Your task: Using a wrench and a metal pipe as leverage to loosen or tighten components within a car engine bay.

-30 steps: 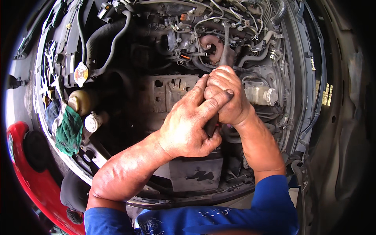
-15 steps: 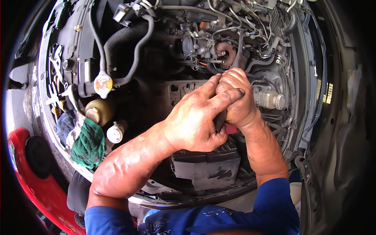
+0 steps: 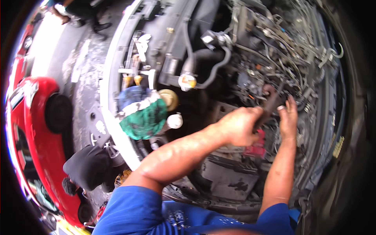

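Note:
A long dark bar-like tool (image 3: 271,102) slants up from my left hand (image 3: 241,124), which is closed around it, toward a fitting among the hoses and lines of the engine (image 3: 254,58). My right hand (image 3: 288,119) is just right of the tool, fingers stretched out and apart; whether they touch it is unclear through the blur. A pinkish-brown curved part (image 3: 268,90) shows beside the tool's upper end. Below my left hand lie a red object (image 3: 255,145) and a grey box (image 3: 223,176).
Green and blue rags (image 3: 143,121) and several hand tools (image 3: 137,58) rest on the front edge (image 3: 107,90) of the engine bay, near reservoir caps (image 3: 174,121). Outside, a red car (image 3: 45,164), a crouching person in dark clothing (image 3: 88,166) and another person's legs (image 3: 92,21) show.
My hands have come apart: my right hand has released its grip and uncurled, while my left stays on the tool. The view has swung leftward, showing more ground and the red car.

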Available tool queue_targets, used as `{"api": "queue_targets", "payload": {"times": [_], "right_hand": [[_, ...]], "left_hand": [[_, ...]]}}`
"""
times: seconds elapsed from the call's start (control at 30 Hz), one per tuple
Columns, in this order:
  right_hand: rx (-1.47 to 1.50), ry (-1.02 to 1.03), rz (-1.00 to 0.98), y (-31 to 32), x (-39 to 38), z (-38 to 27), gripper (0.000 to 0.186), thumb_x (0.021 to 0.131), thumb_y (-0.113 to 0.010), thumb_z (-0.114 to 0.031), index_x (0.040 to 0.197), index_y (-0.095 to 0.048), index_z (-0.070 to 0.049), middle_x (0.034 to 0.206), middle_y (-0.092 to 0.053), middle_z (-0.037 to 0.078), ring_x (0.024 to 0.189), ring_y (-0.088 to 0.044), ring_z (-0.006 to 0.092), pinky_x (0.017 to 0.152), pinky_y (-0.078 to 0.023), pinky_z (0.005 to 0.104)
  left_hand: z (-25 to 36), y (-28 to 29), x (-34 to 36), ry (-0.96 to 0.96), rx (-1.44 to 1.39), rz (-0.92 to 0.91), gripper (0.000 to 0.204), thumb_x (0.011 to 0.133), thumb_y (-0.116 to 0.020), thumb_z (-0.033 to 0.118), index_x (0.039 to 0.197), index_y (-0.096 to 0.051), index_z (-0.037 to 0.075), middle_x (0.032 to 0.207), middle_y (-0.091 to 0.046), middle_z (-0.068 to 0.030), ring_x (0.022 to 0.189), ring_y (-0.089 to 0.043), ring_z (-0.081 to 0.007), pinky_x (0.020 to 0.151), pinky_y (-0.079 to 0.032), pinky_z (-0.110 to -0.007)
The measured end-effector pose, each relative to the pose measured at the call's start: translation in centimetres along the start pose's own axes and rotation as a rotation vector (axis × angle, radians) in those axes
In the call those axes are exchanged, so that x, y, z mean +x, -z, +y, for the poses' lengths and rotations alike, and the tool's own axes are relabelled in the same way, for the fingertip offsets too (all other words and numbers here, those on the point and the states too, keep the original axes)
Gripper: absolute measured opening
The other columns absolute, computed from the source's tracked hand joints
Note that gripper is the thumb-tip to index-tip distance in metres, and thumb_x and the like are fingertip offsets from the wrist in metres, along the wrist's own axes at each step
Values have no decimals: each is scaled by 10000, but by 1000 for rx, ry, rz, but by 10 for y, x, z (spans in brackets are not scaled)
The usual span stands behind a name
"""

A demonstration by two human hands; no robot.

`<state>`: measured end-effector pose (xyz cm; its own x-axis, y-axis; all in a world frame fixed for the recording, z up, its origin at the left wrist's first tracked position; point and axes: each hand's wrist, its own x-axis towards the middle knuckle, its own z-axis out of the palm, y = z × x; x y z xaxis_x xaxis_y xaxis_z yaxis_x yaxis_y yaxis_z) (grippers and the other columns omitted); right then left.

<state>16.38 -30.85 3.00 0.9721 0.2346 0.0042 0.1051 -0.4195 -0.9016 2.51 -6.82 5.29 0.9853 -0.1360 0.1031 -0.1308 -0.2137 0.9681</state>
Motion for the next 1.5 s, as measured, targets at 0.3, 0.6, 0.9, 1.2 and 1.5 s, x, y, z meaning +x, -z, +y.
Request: {"api": "queue_targets", "payload": {"times": [0.3, 0.6, 0.9, 1.2, 1.5], "right_hand": [[589, -600, 56, -29, 61, 50, 138, 1019, -555, -202, 1069, -604, -83, 967, -680, 75, 869, -715, 235, 642, -579, 401], [812, -715, 76, -58, 14, 12, 111, 957, -648, -184, 1047, -653, -120, 693, -514, -18, 521, -477, 106, 462, -407, 296], [733, -1028, -316, -150, -15, 14, 145, 1019, -563, -207, 1076, -575, -74, 797, -644, 100, 539, -549, 154, 475, -474, 343], [650, -1057, -40, -215, 29, 73, 163, 1035, -482, -192, 1126, -489, -56, 838, -636, 118, 530, -516, 149, 437, -453, 337], [739, -1087, 92, -236, 59, 85, 81, 1023, -461, -187, 1016, -499, -115, 816, -589, 80, 533, -463, 135, 464, -402, 330]], "left_hand": [[-2, -16, -39, -79, 27, 94, 572, 729, -725, 92, 1253, -552, -60, 1300, -551, -351, 1060, -627, -496, 910, -551, -495], [5, 67, -146, -110, -47, 165, 477, 684, -703, 27, 1156, -644, 5, 1320, -605, -285, 1067, -683, -423, 860, -575, -436], [-43, 98, -192, -14, 180, 438, 348, 674, -663, -14, 1018, -617, 0, 1125, -682, -260, 960, -719, -360, 838, -562, -391], [-62, 93, -193, -14, 65, 400, 342, 652, -663, 25, 979, -570, -17, 1081, -696, -301, 961, -725, -367, 851, -566, -404], [-60, 101, -187, -30, 91, 366, 318, 642, -679, -35, 945, -584, -21, 1038, -711, -293, 957, -740, -395, 815, -596, -419]]}}
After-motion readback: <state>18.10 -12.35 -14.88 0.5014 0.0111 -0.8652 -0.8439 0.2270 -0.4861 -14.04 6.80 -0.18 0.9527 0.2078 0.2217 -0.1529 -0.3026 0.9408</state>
